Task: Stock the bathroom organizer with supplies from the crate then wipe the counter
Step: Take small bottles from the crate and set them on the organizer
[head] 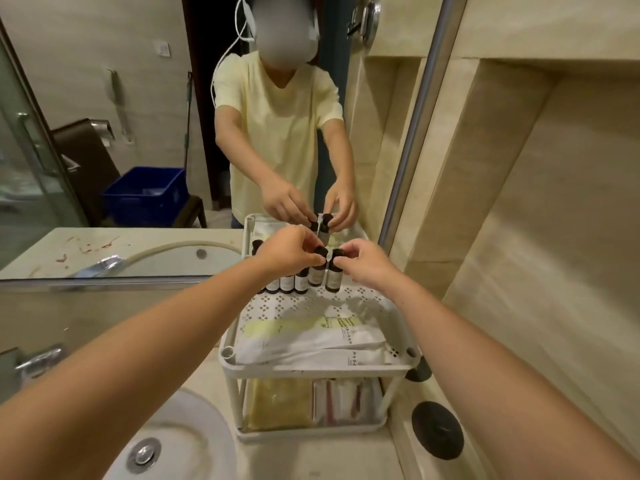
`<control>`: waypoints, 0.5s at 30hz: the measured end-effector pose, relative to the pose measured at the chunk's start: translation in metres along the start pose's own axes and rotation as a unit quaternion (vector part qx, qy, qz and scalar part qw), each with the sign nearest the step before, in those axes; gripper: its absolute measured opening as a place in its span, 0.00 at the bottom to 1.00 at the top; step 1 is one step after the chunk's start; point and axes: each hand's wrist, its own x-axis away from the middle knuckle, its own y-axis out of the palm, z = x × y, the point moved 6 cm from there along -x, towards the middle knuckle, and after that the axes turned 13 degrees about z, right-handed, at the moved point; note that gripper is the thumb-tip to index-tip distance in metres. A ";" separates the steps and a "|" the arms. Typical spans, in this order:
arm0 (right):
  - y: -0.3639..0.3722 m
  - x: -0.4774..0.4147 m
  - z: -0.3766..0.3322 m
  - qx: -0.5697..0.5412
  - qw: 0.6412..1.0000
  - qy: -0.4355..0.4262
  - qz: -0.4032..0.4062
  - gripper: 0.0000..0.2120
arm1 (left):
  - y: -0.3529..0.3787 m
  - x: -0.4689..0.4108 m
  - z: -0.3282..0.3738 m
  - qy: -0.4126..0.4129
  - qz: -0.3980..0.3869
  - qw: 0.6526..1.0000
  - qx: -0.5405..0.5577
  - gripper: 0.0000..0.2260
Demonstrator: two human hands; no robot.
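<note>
At frame centre, left hand (289,249) fingers pinch dark cap of small bottle (317,271); right hand (367,263) fingers pinch neighbouring bottle (334,277), both on white organizer (311,365) top tier.

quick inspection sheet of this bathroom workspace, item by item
surface: beige counter with a white sink at lower left; red smears show on the counter in the mirror reflection
job's things: white two-tier organizer; row of dark-capped bottles at the back of the top tier, flat packets in front, more packets on the lower tier; blue crate seen in the mirror
clutter: round black disc on the counter right of the organizer
grippers: left hand pinches one bottle's cap, right hand the next
cables: white cable from the headset, in the mirror
surroundings: mirror, beige tiled wall, chrome tap
</note>
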 end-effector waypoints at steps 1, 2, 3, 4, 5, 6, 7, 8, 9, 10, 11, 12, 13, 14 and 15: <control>0.003 -0.004 0.002 0.006 1.000 -0.003 0.000 0.06 | 0.002 -0.003 0.000 0.008 0.003 1.000 -0.015 0.13; 0.005 -0.008 0.005 0.011 1.000 -0.004 -0.001 0.05 | 0.004 -0.006 -0.001 0.015 0.008 0.999 -0.030 0.13; 0.008 -0.011 0.008 0.017 1.000 -0.007 -0.002 0.05 | 0.006 -0.008 -0.002 0.020 0.012 0.999 -0.044 0.13; 0.011 -0.013 0.011 0.023 1.000 -0.011 -0.002 0.05 | 0.008 -0.010 -0.004 0.020 0.015 0.998 -0.054 0.13; 0.014 -0.016 0.014 0.027 1.000 -0.015 0.000 0.05 | 0.010 -0.012 -0.006 0.021 0.018 0.998 -0.061 0.12; 0.016 -0.017 0.017 0.027 0.999 -0.018 0.002 0.05 | 0.012 -0.013 -0.009 0.023 0.021 0.997 -0.068 0.12; 0.018 -0.018 0.019 0.021 1.000 -0.019 0.005 0.05 | 0.014 -0.014 -0.011 0.026 0.024 0.996 -0.078 0.13; 0.019 -0.020 0.021 0.016 1.000 -0.020 0.009 0.05 | 0.015 -0.015 -0.013 0.029 0.026 0.995 -0.088 0.13; 0.020 -0.020 0.023 0.013 1.000 -0.023 0.011 0.05 | 0.017 -0.015 -0.015 0.030 0.029 0.994 -0.097 0.13; 0.022 -0.021 0.024 0.013 0.999 -0.027 0.012 0.05 | 0.019 -0.016 -0.016 0.031 0.031 0.993 -0.106 0.13; 0.023 -0.021 0.025 0.013 0.999 -0.032 0.011 0.05 | 0.020 -0.016 -0.018 0.034 0.033 0.992 -0.118 0.14; 0.024 -0.021 0.026 0.014 0.999 -0.035 0.010 0.06 | 0.021 -0.016 -0.019 0.038 0.034 0.990 -0.133 0.14; 0.025 -0.021 0.026 0.014 0.999 -0.038 0.009 0.06 | 0.022 -0.016 -0.020 0.042 0.034 0.988 -0.148 0.15; 0.026 -0.022 0.027 0.013 0.999 -0.040 0.009 0.06 | 0.022 -0.015 -0.020 0.047 0.036 0.985 -0.160 0.15; 0.026 -0.022 0.027 0.013 0.999 -0.040 0.010 0.06 | 0.023 -0.015 -0.021 0.051 0.038 0.983 -0.170 0.15</control>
